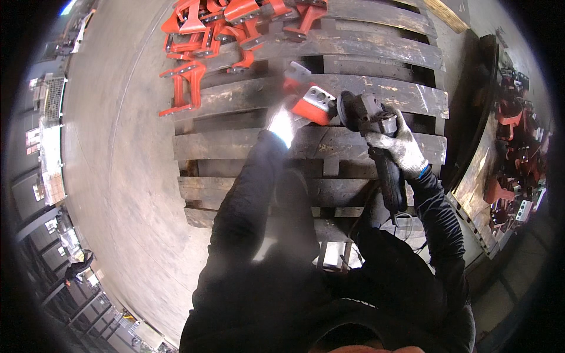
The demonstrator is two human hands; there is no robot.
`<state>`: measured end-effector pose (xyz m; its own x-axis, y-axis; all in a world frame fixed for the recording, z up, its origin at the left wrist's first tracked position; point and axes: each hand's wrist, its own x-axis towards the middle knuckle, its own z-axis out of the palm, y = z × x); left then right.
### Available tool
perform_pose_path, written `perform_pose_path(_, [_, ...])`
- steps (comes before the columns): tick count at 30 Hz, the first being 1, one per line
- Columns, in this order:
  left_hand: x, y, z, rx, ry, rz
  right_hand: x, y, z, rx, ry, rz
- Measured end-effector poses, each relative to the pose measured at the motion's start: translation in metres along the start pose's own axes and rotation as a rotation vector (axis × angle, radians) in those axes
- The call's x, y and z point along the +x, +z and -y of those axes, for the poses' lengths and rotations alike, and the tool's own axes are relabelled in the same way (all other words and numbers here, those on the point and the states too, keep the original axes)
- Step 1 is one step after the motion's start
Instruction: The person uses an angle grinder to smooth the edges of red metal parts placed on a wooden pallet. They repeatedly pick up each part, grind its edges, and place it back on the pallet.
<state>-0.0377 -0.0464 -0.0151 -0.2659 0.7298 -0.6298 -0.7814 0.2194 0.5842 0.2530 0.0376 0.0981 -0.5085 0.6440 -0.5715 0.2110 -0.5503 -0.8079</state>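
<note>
My right hand (406,148), in a pale glove with a blue cuff, is wrapped round the body of a black angle grinder (388,183). The grinder's disc (348,110) stands right beside the end of a red metal bracket (310,111) with a bare silver, holed end plate. Whether disc and plate touch, I cannot tell. At the bracket's near left side my left hand (282,125), gloved too, is closed on it. Glare and haze wash out the left fingers. The bracket's far end is blurred by the haze.
Under the bracket lies a weathered wooden pallet (235,144) with gaps between its slats. Several red brackets (203,32) are heaped at its far left. To the right, another wooden platform (474,182) carries more red parts (500,191). A cord (406,217) hangs by the grinder's lower end.
</note>
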Motion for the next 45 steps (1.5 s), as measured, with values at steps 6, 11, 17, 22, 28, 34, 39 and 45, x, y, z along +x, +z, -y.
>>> perform_pose_path(6, [-0.006,0.016,-0.002,-0.008,0.007,-0.112,-0.001,-0.004,-0.004,-0.184,-0.113,-0.129])
perform_pose_path(11, [0.001,0.029,0.008,-0.099,-0.071,-0.037,0.003,0.016,0.005,-0.426,-0.397,-0.214])
perform_pose_path(17, [0.020,0.042,0.023,-0.127,-0.005,0.711,0.011,0.043,0.032,-0.493,-0.477,-0.225])
perform_pose_path(22, [0.049,-0.012,0.067,-0.288,-0.130,0.045,0.023,0.046,0.031,-0.488,-0.569,-0.164])
perform_pose_path(28, [0.045,-0.004,0.060,-0.229,-0.100,0.017,0.022,0.044,0.021,-0.510,-0.510,-0.161])
perform_pose_path(34, [0.010,0.012,0.029,-0.108,-0.110,-0.050,0.021,0.036,0.011,-0.495,-0.395,-0.146])
perform_pose_path(39, [-0.018,0.030,0.004,-0.190,-0.110,-0.158,0.015,0.033,0.008,-0.521,-0.384,-0.167])
perform_pose_path(45, [-0.012,0.014,-0.008,-0.226,-0.085,-0.116,0.011,0.022,-0.002,-0.520,-0.284,-0.228])
